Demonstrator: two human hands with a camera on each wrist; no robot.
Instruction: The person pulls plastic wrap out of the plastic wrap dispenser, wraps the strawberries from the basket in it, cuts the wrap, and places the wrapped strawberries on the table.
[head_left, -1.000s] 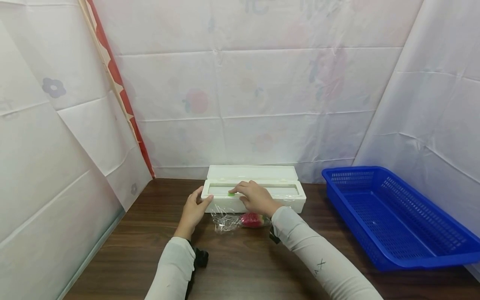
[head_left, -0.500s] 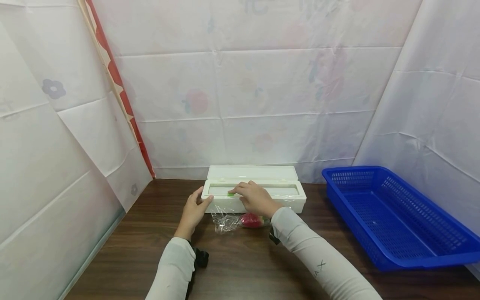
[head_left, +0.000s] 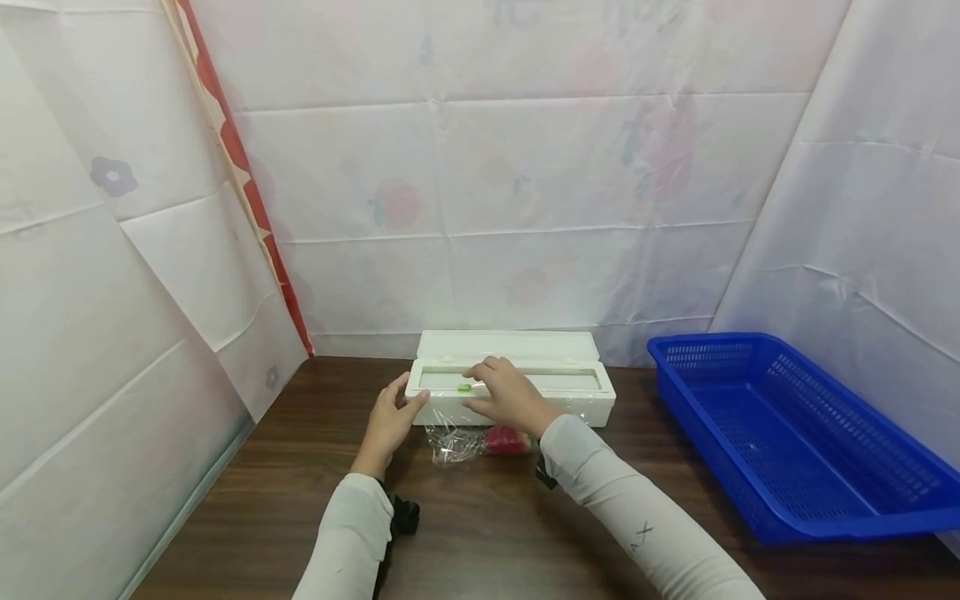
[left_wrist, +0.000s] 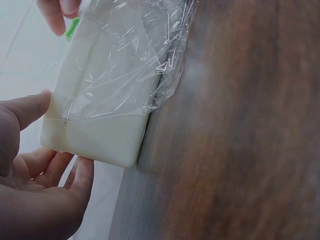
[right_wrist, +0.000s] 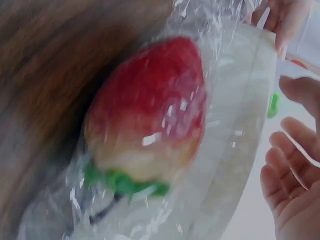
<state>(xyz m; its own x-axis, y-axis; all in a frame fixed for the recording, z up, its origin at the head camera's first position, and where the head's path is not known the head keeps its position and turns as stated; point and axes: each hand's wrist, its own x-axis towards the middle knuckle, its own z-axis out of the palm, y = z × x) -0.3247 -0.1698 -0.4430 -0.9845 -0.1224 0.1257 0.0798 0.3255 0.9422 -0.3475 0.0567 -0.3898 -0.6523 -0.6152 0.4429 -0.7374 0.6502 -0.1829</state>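
A long white cling film dispenser (head_left: 450, 407) stands on the table with its lid (head_left: 510, 344) tipped back. My left hand (head_left: 388, 427) grips its left end, thumb on the front edge and fingers around the end, as the left wrist view shows. On the dispenser's front rim sits a small green slide cutter (head_left: 464, 387). Over it, my right hand (head_left: 513, 400) has its fingers spread apart, holding nothing. In front of the dispenser lies a red strawberry (right_wrist: 155, 105) with green leaves, under clear cling film (left_wrist: 125, 65) that drapes down the front face.
A blue perforated plastic basket (head_left: 772, 433) stands on the right side of the brown wooden table (head_left: 480, 533). White patterned sheets (head_left: 525, 192) hang at the back and both sides. A dark strap device (head_left: 405, 517) is on the left wrist.
My right fingers were on the green slide cutter; they have now lifted off it and spread apart. The left hand keeps its hold on the dispenser's end.
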